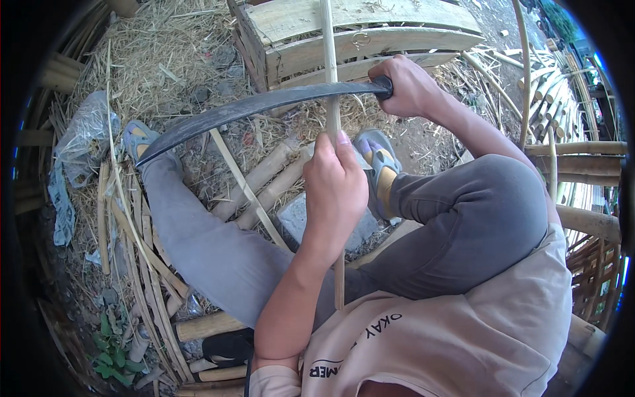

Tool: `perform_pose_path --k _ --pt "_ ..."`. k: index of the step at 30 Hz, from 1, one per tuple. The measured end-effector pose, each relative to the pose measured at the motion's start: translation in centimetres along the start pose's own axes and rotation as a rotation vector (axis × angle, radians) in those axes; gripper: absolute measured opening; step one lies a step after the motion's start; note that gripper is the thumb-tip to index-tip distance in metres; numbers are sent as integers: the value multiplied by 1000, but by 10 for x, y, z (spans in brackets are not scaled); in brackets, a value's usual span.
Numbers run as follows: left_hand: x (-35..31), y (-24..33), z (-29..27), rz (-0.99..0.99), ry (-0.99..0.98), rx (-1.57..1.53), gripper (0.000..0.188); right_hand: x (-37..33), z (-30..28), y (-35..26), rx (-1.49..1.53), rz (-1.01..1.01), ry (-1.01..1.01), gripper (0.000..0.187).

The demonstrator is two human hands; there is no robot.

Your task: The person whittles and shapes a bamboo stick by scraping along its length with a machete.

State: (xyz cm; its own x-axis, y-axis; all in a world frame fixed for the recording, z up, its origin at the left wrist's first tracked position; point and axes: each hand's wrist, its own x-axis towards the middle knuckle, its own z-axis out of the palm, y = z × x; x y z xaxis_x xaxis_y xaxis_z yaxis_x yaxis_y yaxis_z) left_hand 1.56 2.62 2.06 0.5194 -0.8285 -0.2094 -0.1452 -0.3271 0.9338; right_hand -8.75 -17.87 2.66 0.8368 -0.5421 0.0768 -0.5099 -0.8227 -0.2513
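Note:
My left hand (335, 192) is closed around a long, pale bamboo strip (329, 53) that stands lengthwise in front of me. Its lower end reaches back over my lap, and its far part passes in front of a wooden crate. In my right hand (411, 87) is the dark handle of a machete (264, 99) with a long curved blade. The blade stretches leftward across the strip just beyond my left fist, its tip over my left foot. Blade and strip overlap here, and I cannot tell whether they touch.
A slatted wooden crate (364, 43) stands ahead. Between my legs lie a grey stone block (297, 215) and bamboo pieces (274, 162). Cut bamboo (552, 99) is stacked at far right. Plastic bags (86, 135), long bamboo strips (145, 278) and straw lie at left.

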Motion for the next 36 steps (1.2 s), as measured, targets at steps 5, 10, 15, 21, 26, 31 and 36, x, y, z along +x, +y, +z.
perform_pose_path --k 5,10,15,21,26,31,36 --pt "0 2 -7 22 -16 16 38 0 -4 7 -7 41 4 16" --pt "-4 0 -11 39 -23 16 39 -6 -12 28 -136 120 -54 29" --pt "-10 -2 -12 -7 -73 -2 44 -23 -24 77 -147 256 52 31" --pt "-4 -4 -8 -53 -124 -129 42 -31 -18 43 36 138 -49 24" --pt "-1 -14 1 -66 -132 -197 41 -24 -12 13 124 -71 -153 22" --pt "-3 -20 5 -95 -152 -277 39 -27 -15 -6 147 -35 -232 19" --pt "-5 -17 10 -136 -187 -386 38 -25 -2 -9 262 31 -177 15"
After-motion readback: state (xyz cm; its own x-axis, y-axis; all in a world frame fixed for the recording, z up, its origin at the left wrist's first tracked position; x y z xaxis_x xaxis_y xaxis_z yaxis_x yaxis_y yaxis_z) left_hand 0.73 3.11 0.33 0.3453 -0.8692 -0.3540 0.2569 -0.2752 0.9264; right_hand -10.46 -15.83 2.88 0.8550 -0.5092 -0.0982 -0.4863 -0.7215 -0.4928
